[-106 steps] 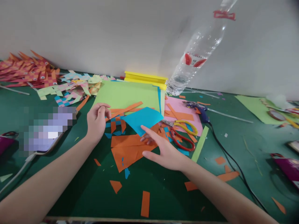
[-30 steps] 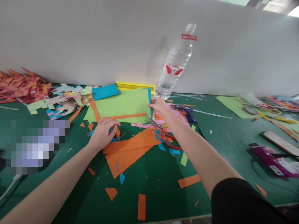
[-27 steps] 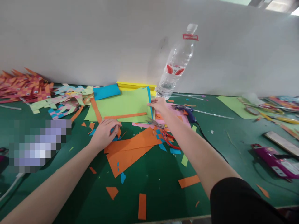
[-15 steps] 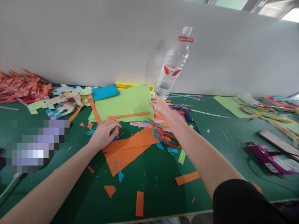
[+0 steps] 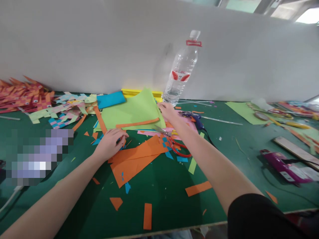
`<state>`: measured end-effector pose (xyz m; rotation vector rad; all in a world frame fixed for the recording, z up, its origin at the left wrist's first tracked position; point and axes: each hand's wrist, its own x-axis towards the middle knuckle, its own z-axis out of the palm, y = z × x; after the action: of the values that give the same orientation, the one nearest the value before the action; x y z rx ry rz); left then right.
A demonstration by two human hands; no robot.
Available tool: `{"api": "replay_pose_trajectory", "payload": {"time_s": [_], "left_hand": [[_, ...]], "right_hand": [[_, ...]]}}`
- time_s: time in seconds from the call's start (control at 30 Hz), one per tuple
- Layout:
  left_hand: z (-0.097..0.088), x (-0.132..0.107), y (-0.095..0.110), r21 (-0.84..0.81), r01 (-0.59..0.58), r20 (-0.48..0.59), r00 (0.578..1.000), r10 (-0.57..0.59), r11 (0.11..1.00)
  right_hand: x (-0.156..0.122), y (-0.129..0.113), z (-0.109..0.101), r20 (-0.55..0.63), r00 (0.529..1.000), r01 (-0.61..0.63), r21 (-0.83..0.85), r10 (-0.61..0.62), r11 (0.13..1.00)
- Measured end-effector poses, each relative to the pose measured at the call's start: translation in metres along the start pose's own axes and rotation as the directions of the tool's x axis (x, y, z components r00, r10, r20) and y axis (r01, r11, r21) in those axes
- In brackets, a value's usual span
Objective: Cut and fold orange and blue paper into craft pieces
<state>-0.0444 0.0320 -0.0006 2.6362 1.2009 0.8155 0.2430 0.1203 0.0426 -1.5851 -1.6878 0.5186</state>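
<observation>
My right hand reaches far over the green table and pinches the right edge of a light green paper sheet, lifting that side off the pile under it. An orange strip lies across the sheet's near edge. My left hand rests palm down, fingers curled, on small blue and orange scraps beside the large orange paper pieces. Scissors with red handles lie under my right forearm.
A clear plastic bottle stands against the white wall, next to a yellow stack and a blue sheet. Woven paper pieces crowd the left. A glue gun with its cord, a purple tool and paper scraps lie around.
Since 3.5 s ago the blue sheet went to the back and my right hand moved to the green sheet's right edge. Over the last second that edge rose. The left hand stayed put.
</observation>
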Motion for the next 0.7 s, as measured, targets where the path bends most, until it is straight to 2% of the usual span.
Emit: {"api": "replay_pose_trajectory", "payload": {"time_s": [0.2,0.4,0.57,0.7], "left_hand": [[0.001,0.0,0.0,0.003,-0.006,0.008,1.0,0.006,1.0],[0.001,0.001,0.001,0.006,-0.02,0.023,1.0,0.02,1.0],[0.002,0.0,-0.002,0.0,-0.035,0.031,0.999,0.035,0.999],[0.003,0.0,-0.003,-0.003,-0.055,0.039,0.998,0.055,0.998]], "right_hand": [[0.0,0.005,0.005,0.044,0.995,-0.094,0.11,0.09,0.989],[0.0,0.012,0.004,0.077,0.984,-0.165,0.095,0.158,0.982],[0.006,0.012,0.0,0.006,0.989,-0.15,-0.006,0.15,0.989],[-0.002,0.006,-0.003,-0.092,0.99,-0.11,-0.063,0.104,0.992]]}}
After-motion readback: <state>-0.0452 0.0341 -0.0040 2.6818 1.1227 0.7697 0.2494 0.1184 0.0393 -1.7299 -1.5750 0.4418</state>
